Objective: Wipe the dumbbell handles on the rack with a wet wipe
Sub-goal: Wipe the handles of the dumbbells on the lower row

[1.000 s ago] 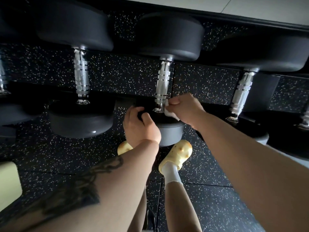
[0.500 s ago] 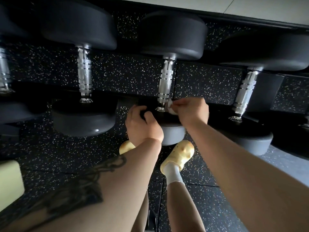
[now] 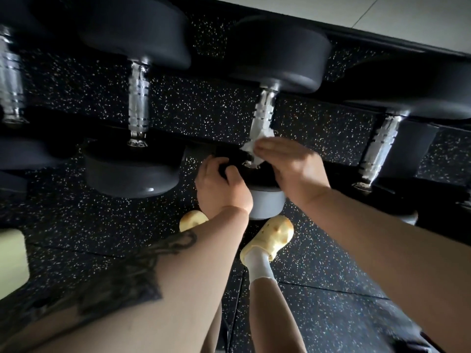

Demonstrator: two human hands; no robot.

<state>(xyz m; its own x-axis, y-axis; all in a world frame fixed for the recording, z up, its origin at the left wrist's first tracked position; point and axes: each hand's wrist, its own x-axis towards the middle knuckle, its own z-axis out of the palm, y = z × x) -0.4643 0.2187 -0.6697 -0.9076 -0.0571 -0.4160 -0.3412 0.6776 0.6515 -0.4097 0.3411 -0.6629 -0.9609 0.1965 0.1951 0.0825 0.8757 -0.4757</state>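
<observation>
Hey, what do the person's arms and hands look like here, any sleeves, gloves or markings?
Both forearms are bare, with no sleeves in view. The left hand and right hand wear no gloves, and no rings or watch show. The left forearm carries a large dark tattoo that runs from near the elbow toward the wrist. The right forearm shows no markings.

Bare arms, dark tattoo (image 3: pixel 122 278) on the left forearm; yellow clogs (image 3: pixel 272 238), white sock (image 3: pixel 260 266), bare legs.

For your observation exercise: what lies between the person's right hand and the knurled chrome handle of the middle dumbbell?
A crumpled white wet wipe, pressed by the right hand against the chrome handle, in the head view.
</observation>
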